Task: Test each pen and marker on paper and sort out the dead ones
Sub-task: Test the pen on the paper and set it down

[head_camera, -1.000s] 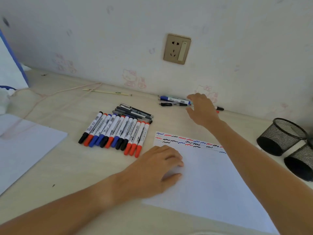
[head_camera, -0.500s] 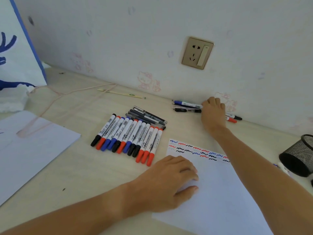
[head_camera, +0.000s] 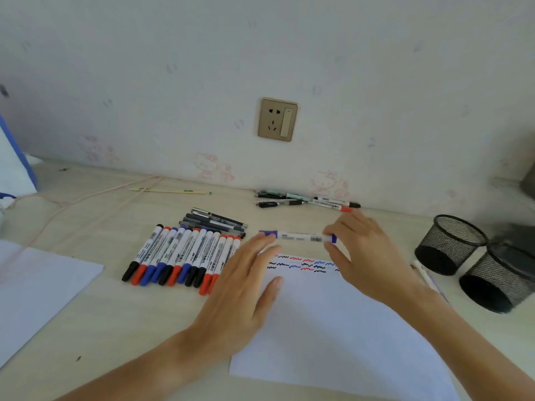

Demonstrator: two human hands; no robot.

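Pale tabletop (head_camera: 86, 328) by the wall, mid pen test.
Our right hand (head_camera: 367, 256) pinches a blue marker (head_camera: 298, 236) mid-frame above the paper (head_camera: 333, 328); our left hand (head_camera: 246, 287), fingers straight, touches its cap.

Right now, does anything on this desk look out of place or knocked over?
Yes: the two black mesh pen cups at the right lie tipped on their sides, mouths facing the camera, with a white pen loose beside them. Otherwise it looks orderly: the markers lie in a neat row left of the test paper.
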